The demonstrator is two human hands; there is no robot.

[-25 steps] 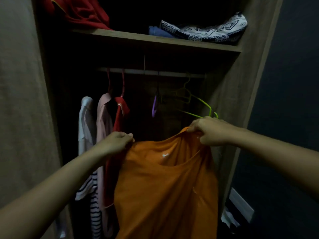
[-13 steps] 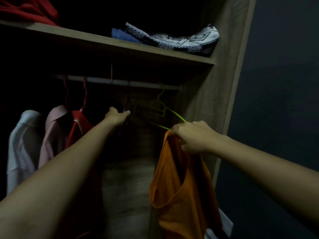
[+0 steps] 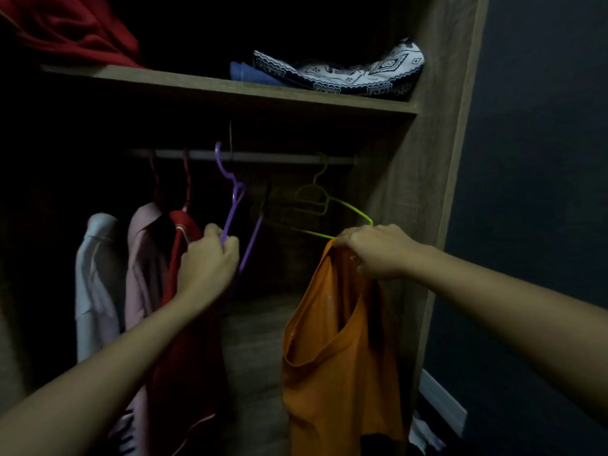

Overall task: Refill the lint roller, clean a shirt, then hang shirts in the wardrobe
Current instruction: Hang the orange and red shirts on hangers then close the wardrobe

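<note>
Inside the wardrobe, our left hand (image 3: 207, 261) pinches the thin purple plastic hanger (image 3: 235, 209), while our right hand (image 3: 371, 251) clamps the limp orange shirt (image 3: 332, 357) by its collar. Light and floppy, it probably handles best from the neckline.

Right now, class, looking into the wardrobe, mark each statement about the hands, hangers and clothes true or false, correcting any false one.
1. The left hand grips a purple plastic hanger. True.
2. The right hand holds a blue shirt. False: it holds an orange shirt.
3. The orange shirt is already on a hanger. False: it dangles from the right hand only.
4. A yellow-green wire hanger hangs on the metal rail. True.
5. The wooden top shelf is bare. False: folded fabrics lie there.
</note>
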